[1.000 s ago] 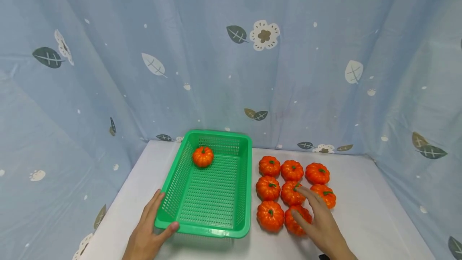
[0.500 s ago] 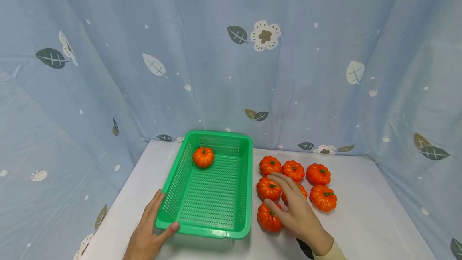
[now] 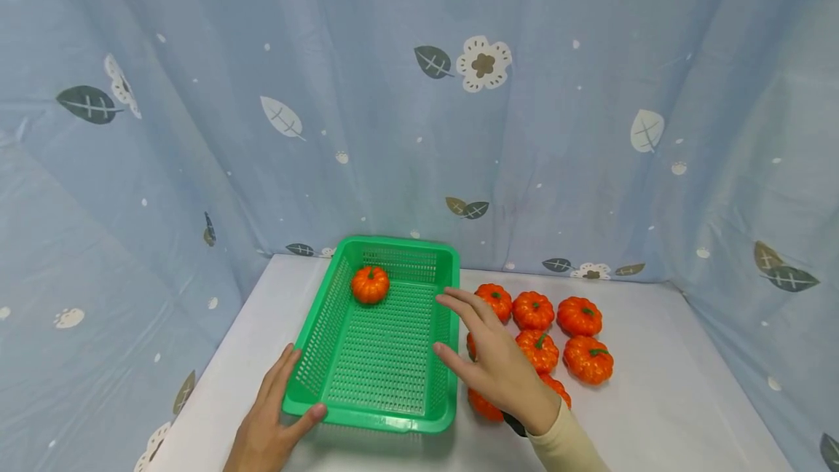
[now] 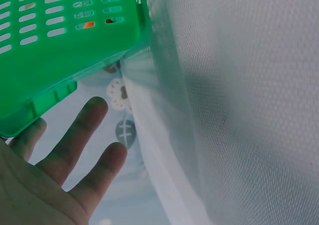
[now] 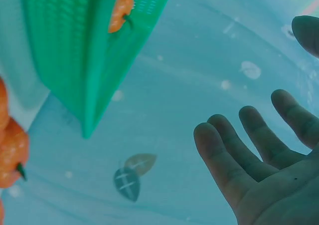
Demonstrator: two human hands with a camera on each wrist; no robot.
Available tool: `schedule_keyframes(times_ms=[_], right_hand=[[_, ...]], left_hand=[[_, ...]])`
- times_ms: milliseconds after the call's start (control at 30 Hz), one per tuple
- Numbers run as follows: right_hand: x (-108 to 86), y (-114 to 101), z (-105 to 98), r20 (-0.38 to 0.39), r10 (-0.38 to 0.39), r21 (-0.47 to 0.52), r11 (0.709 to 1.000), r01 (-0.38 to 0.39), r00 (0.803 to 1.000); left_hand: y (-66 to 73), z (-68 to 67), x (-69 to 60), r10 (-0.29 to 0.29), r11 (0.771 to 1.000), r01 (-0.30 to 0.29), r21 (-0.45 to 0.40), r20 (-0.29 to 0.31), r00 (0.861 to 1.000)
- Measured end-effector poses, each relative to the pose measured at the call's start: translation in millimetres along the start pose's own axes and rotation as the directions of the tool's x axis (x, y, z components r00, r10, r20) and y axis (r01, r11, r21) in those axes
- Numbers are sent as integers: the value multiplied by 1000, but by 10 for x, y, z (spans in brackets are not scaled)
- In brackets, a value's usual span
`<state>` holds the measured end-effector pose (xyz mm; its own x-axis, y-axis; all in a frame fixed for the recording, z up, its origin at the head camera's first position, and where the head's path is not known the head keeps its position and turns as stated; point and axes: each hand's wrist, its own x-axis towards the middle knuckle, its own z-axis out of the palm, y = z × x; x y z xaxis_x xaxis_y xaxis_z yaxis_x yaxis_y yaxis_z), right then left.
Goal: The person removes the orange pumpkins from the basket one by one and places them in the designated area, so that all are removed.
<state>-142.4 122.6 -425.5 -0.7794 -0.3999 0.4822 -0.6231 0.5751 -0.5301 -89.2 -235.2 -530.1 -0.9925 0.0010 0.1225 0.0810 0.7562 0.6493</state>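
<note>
A green perforated plastic basket stands left of centre, with one small orange pumpkin in its far left corner. My left hand touches the basket's near left corner, thumb at the front rim. In the left wrist view, the fingers of that hand extend fairly straight beside the green wall. My right hand hovers by the basket's right rim, fingers spread and holding nothing. Beneath and beside it sit several more pumpkins, some partly hidden by the hand and forearm. The right wrist view shows its fingers outstretched.
White cloth covers the table. A blue curtain with leaf and flower prints hangs behind and along both sides. Two pumpkins form the outermost right column, the nearer pumpkin apart from the hand.
My right hand has moved left from over the pumpkins to the basket's right rim, without a pumpkin in it. My left hand and the basket have stayed in place.
</note>
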Motion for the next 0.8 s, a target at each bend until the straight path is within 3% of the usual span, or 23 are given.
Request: schedule_keyframes(times_ms=[333, 800], right_hand=[[344, -128, 129, 25, -84, 46, 995, 83, 996], [866, 12, 315, 83, 30, 178, 983, -44, 996]], left_hand=[[-5, 7, 17, -12, 1000, 12, 8, 5, 1000], [-13, 10, 6, 2, 1000, -2, -7, 3, 1000]])
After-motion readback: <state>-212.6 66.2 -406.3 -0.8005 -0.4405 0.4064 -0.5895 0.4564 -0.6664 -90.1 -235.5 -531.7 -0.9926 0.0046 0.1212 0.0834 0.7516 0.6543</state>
